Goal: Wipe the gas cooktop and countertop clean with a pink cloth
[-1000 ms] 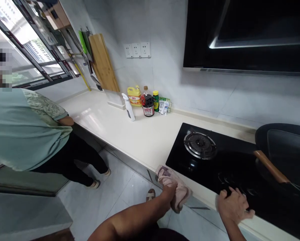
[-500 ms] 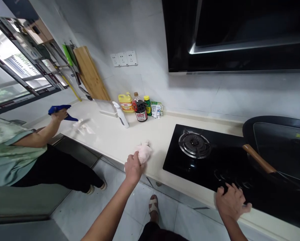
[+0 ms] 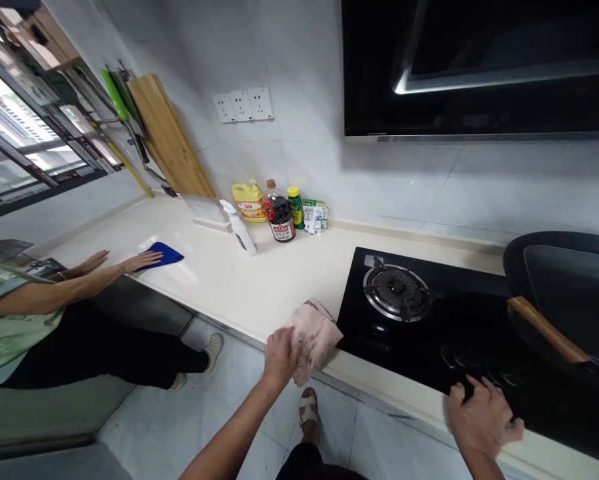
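Observation:
My left hand (image 3: 281, 360) grips a pale pink cloth (image 3: 313, 335) at the front edge of the white counter (image 3: 219, 280). The cloth is spread out, dark-stained in places, its right corner reaching the black gas stove (image 3: 379, 343) and its lower part hanging over the edge. Over the stove's front rim rests my right hand (image 3: 481, 417), fingers apart and holding nothing, close to the control area. A round burner (image 3: 396, 288) lies ahead of the two hands.
At the left a co-worker's hand (image 3: 142, 261) presses a blue cloth (image 3: 165, 254) on the counter. By the wall stand a white spray bottle (image 3: 239, 228), a yellow jug (image 3: 249, 203), a dark sauce bottle (image 3: 281, 217) and a green bottle (image 3: 295, 208). A wok (image 3: 564, 267) sits right; a range hood (image 3: 479, 87) overhangs.
The pink cloth went from bunched to spread and shifted right and toward the counter edge with my left hand. The co-worker's blue cloth came down from the air onto the counter.

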Demonstrator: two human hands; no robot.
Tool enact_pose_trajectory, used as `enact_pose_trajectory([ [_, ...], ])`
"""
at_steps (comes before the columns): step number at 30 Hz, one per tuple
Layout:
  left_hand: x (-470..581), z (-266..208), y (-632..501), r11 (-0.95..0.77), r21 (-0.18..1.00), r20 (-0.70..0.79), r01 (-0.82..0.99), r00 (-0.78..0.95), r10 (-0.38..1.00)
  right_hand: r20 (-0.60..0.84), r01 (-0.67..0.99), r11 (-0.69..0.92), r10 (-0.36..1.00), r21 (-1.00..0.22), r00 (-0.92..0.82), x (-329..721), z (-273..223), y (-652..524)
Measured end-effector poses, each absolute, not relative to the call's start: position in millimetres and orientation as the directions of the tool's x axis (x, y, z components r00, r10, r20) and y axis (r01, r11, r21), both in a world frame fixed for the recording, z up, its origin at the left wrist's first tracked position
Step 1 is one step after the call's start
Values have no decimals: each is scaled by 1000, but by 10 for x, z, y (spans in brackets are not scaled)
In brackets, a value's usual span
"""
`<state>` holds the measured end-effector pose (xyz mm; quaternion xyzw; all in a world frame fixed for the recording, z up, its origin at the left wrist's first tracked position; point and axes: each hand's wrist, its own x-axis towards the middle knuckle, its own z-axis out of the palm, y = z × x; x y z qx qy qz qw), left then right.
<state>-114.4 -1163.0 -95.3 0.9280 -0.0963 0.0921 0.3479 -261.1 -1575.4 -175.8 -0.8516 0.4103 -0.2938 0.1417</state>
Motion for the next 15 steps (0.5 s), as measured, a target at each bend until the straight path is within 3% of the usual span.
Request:
enact_pose_trajectory([
  [3,-1345,-1093,-11797,-782,528,235,-331,942,-240,529,-430,-761,-647,-485,549,-2480,-1564,-15503],
  [5,-1463,-1178,-11904,-811,428,243,-398,916,-320,598,-204,-856,-484,-475,639,-2286,-1367,-15114],
  [7,-1492,-1216,-11896,-781,411,271,-470,881,-387,602,79,-883,-248,-463,759,-2033,-1179,-14598],
  [9,-1421,-1205,-11738,-680,537,313,-500,866,-390,468,301,-863,86,-406,880,-1764,-1047,-14057],
  [10,-1362,-1185,-11612,-626,614,331,-481,877,-348,376,319,-865,167,-389,911,-1636,-1007,-13807],
  [12,-1232,-1131,-11313,-566,726,338,-391,919,-201,170,280,-887,233,-366,958,-1406,-973,-13385],
  [15,-1085,-1056,-10911,-584,769,317,-261,948,-6,-56,181,-924,211,-338,976,-1144,-989,-12936],
])
